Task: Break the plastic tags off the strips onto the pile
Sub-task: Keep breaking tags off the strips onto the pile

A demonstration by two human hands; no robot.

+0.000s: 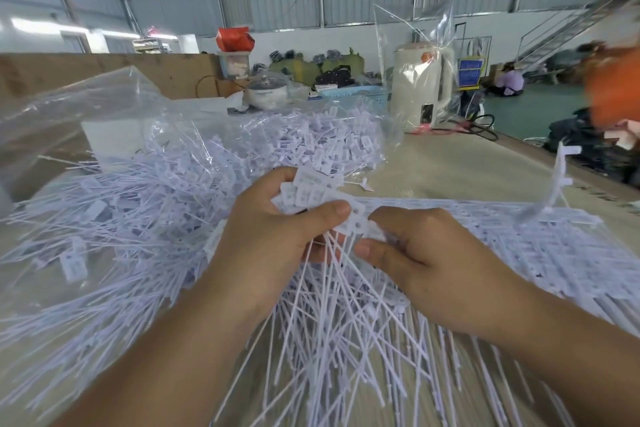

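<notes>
Gripping tag bundle in left hand, tails pointing down, right hand pinching strip

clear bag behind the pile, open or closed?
Open. The clear bag gapes toward the camera, its mouth spread wide, and the loose tags spill out of it onto the table.

White tags — bunched above pile
</notes>
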